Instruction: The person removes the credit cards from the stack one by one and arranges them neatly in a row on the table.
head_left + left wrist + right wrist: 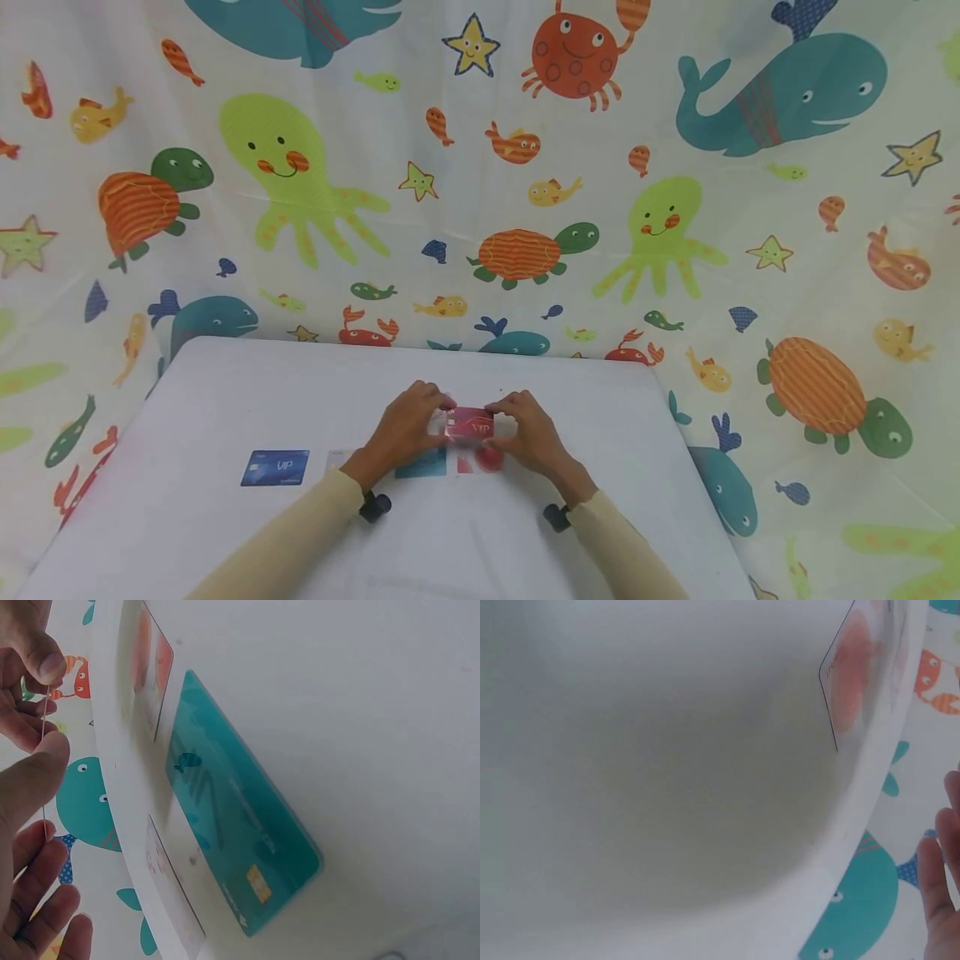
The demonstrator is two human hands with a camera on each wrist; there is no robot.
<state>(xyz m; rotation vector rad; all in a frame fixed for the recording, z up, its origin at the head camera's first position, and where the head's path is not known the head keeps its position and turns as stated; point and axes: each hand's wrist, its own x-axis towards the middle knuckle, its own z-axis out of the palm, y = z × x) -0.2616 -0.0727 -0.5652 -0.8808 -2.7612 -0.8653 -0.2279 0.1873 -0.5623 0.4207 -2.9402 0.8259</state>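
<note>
A red bank card marked VIP (471, 424) is held up between both hands over the table. My left hand (408, 425) pinches its left side between thumb and fingers, and my right hand (534, 433) pinches the right side. Seen in the left wrist view, the card is edge-on, a thin line between the two hands. Right below it on the table lie a teal card with a gold chip (232, 817) and a white card with red shapes (480, 460). The left hand and wrist partly cover the teal card and a pale card (337, 459).
A blue VIP card (275, 468) lies at the left of the row on the white table (570, 533). Behind the table's far edge hangs a curtain with printed sea animals (465, 192). Dark wrist cameras (375, 507) sit on both wrists.
</note>
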